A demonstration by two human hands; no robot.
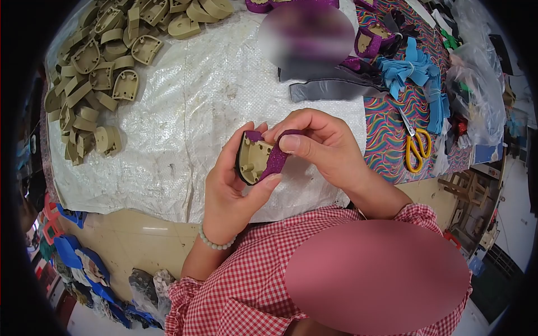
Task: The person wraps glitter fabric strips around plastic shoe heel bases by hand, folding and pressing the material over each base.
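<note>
In the head view, my left hand (227, 185) holds a beige plastic shoe heel (254, 158), its hollow side with small posts facing up. A dark edge runs along the heel's left side. My right hand (325, 143) pinches a purple glitter strip (276, 159) between thumb and fingers at the heel's upper right. The strip lies along the right side of the heel, and its lower end is near my left thumb. Another bit of purple shows at the heel's top, by my right fingertips. My left fingers behind the heel are partly hidden.
A pile of bare beige heels (103, 73) covers the left of the white woven sheet (185, 129). Dark grey strips (336, 91), purple-covered heels (372, 40), light blue strips (409, 70) and yellow-handled scissors (416, 147) lie right. Clear plastic bags (476, 78) sit at far right.
</note>
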